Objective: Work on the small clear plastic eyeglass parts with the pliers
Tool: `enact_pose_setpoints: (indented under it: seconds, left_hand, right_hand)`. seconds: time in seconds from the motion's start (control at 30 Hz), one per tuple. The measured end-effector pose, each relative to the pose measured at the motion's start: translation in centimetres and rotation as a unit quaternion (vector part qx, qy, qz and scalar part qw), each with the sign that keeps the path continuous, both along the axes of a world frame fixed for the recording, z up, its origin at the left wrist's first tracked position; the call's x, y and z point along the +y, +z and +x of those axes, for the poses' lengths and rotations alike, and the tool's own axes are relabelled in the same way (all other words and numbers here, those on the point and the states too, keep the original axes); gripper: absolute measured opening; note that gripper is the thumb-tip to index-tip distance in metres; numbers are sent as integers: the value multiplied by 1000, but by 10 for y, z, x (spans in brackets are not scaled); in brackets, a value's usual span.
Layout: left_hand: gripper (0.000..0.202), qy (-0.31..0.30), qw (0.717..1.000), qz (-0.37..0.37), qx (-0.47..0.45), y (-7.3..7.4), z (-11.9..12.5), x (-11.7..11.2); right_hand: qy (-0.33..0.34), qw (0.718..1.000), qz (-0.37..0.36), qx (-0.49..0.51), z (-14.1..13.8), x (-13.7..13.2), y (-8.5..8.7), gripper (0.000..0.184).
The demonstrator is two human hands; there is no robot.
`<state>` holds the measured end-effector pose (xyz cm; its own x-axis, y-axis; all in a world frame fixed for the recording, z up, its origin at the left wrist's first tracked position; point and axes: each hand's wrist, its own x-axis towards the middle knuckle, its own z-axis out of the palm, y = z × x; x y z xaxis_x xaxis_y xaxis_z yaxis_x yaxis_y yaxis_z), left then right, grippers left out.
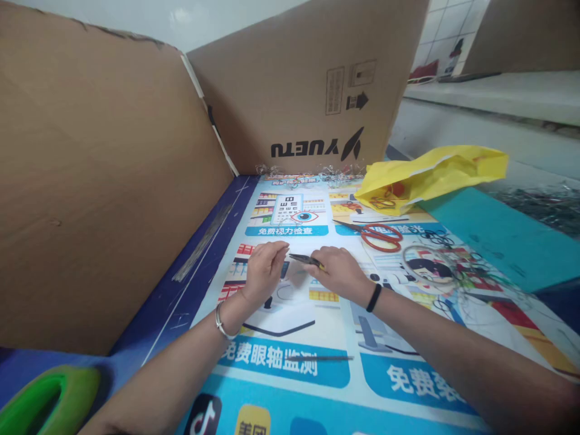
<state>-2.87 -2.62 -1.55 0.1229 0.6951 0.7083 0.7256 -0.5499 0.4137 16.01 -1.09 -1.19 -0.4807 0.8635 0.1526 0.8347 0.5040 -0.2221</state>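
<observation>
Cardboard (pixel 290 78) backs our worktop (pixel 161 302), upper left. Pliers (pixel 307 260) mid-frame: right hand's (pixel 342 273) grip clamped on them; left hand's (pixel 264 273) fingertips pinched together, we can't tell on what. Step reads as plier work there; next move calls for steady tip alignment.

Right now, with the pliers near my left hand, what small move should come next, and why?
Probably ease the pliers slightly toward the left hand: the right hand holds them, and their nose points at its pinched fingers from close by. What those fingers pinch is too small to tell.
</observation>
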Motion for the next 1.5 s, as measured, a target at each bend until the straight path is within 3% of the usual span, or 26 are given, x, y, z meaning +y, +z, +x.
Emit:
enact_pose_setpoints:
  seconds: [0.3, 0.63, 0.9, 1.13, 1.27, 1.5]
  left_hand:
    - [14, -14, 999, 45, 25, 0, 0, 1]
    - [13, -19, 999, 41, 21, 0, 1, 1]
    - [17, -35, 990, -97, -101, 1, 3, 1]
    - [20, -111, 921, -278, -249, 5, 5, 2]
    - [22, -132, 897, -293, -303, 6, 6, 2]
    - [23, -80, 909, -285, -294, 7, 8, 1]
  right_hand:
    - [11, 1000, 1, 1, 2, 1, 0, 41]
    - [14, 1000, -3, 0, 2, 2, 1, 41]
    - [-2, 1000, -19, -2, 1, 2, 2, 46]
    - [-10, 1000, -6, 2, 2, 2, 0, 50]
    - [-10, 1000, -4, -3, 2, 2, 0, 48]
    - [-12, 1000, -22, -16, 1, 1, 5, 52]
